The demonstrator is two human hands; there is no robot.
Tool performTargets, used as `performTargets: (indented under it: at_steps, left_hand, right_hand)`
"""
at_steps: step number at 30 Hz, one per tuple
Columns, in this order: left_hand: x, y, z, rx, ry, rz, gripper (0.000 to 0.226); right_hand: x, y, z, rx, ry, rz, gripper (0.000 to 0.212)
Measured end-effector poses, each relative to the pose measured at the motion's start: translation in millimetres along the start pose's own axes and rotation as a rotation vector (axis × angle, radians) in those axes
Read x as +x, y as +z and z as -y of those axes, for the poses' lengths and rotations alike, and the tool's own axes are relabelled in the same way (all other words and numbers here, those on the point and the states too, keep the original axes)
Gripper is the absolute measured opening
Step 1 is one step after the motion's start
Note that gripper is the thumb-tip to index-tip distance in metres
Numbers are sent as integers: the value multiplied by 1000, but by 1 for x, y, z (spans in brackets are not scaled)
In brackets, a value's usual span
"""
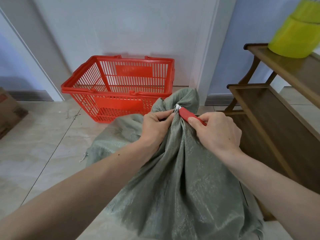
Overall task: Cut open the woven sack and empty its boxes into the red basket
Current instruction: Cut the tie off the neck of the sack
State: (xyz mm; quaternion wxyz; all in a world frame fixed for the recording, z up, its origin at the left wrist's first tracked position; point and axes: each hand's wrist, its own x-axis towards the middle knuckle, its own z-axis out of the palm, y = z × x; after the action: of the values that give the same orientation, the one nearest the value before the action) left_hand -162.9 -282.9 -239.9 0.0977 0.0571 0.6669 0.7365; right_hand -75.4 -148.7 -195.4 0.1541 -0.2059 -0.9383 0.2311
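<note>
far left, part of a brown cardboard box (10, 111) on the tiled floor (43, 144). further in, the red basket (117, 89) standing upright against the pale wall, open top, nothing visible inside, just behind and left of the sack's neck.

centre: the green woven sack (181, 179) rising from the floor, gathered to a tight neck with the loose top flaring above it. no boxes visible; presumably inside. left hand (155, 126) curled around the bunched fabric just below the tie, fingertips pinching at the knot area. immediately right of that, a red utility knife (189, 115) with its blade end at the neck, gripped by the right hand (216, 130), fingers wrapped round the handle and thumb lying along it.

far right, a dark wooden shelf unit (277, 104) close beside the sack, a yellow-green object (294, 33) on its top board.

judging the step: cutting the tie at the neck, not yet through. best done by pulling the neck taut with the left hand, keeping those fingertips behind the blade rather than ahead of it, angling the edge away from both wrists, slicing only the binding with short strokes. worth guarding against a slip toward the left fingers, very near the blade.
</note>
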Motion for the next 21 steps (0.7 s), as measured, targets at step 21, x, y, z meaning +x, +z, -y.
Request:
performTargets:
  at_steps: [21]
  left_hand:
    - [-8, -14, 10, 102, -98, -24, 20]
  right_hand:
    - [26, -27, 12, 105, 46, -27, 39]
